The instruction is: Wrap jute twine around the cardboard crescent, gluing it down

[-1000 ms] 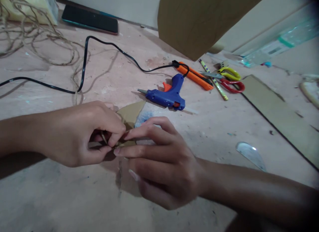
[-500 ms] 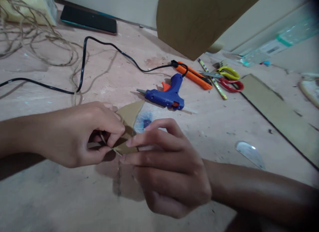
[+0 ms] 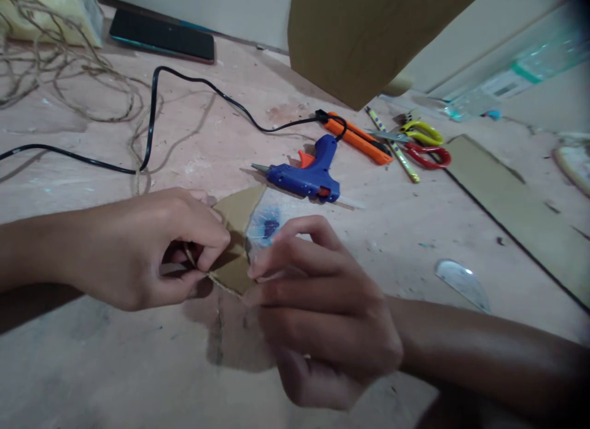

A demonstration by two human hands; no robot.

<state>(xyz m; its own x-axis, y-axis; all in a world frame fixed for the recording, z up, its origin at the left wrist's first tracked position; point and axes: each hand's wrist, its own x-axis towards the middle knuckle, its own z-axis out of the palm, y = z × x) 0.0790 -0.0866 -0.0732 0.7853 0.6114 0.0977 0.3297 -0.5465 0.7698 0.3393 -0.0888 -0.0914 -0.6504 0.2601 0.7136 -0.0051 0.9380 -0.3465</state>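
My left hand is closed, its thumb and forefinger pinching a length of twine against a small piece of cardboard. The twine runs along the near edge of the cardboard. At that edge's right end, my right hand has its thumb and fingers drawn together on the cardboard's corner; its fingertips are slightly blurred. Just beyond both hands lies a blue glue gun on its side, nozzle to the left. A blue-stained clear patch shows on the table beside the cardboard.
A black cord crosses from the left to the glue gun. Behind it are a phone, tangled twine, an orange cutter, a pencil and scissors. Cardboard, a clear protractor and a bottle are right.
My right hand has slid to the right along the near edge of the cardboard, uncovering more of the twine there. My left hand stays in place with its pinch.
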